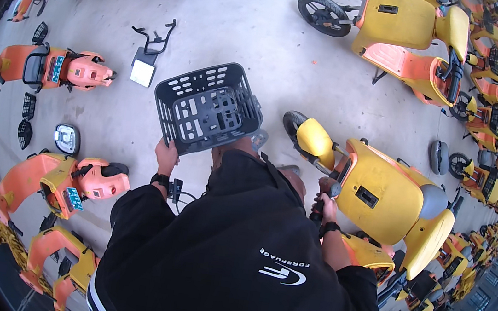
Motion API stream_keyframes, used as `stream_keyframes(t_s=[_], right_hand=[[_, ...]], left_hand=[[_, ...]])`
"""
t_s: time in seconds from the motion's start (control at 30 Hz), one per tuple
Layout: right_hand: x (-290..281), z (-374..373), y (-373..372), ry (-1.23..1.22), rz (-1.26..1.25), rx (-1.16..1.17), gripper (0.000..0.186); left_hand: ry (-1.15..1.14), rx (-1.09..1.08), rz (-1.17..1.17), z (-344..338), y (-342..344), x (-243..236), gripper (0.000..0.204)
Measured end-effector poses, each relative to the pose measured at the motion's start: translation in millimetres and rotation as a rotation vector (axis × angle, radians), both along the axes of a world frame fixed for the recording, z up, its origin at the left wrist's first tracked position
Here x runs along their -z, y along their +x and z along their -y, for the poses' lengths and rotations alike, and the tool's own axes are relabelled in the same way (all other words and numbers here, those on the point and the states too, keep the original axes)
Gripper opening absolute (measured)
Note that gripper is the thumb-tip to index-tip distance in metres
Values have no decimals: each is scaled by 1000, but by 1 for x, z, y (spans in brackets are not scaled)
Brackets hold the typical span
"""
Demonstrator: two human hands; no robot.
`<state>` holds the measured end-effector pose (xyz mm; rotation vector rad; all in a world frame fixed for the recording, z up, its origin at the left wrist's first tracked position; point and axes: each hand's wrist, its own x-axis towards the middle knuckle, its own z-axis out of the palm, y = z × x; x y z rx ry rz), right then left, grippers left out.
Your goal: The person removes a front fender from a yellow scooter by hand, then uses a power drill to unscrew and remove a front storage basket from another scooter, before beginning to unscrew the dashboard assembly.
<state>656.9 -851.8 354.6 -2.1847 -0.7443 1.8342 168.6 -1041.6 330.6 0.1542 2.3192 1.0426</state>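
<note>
Taking the nearest yellow scooter (378, 189) as the landmark, the black basket (247, 101) is to its left, up in the air, its mouth facing the camera. The left hand (166, 156) grasps it at the near-left corner, fingers bent around the edge; whether the basket also rests on anything is hidden. Just left of the scooter's body, the right hand (325, 209) has its fingers curled around the handle of what looks like a power tool (329, 188). The basket looks like moulded plastic, so it should be light and fairly stiff, with some give in the slotted walls. Held by one corner, it will probably swing or tip; the rim at two opposite sides seems the steadier hold. The tool is likely denser, best gripped by its handle. Farther left of the scooter, a black tubular bracket (165, 42) lies on the floor (259, 36).
</note>
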Motion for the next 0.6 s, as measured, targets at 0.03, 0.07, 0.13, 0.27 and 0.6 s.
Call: stream_keyframes(t_s=[0.03, 0.07, 0.13, 0.27, 0.6], right_hand=[[0, 0, -1, -4, 10, -20, 26], [0, 2, -1, -8, 11, -23, 26], [-3, 4, 0, -26, 23, -37, 26], [2, 11, 12, -76, 60, -21, 26], [8, 24, 23, -113, 49, 9, 26]], left_hand=[[-4, -4, 1, 4, 0, 0, 19], [-25, -14, -24, 7, 0, -1, 19], [-38, -29, -68, 13, 2, 3, 18], [33, -85, 2, 13, 6, 1, 17], [-14, 11, -83, 30, 4, 18, 18]])
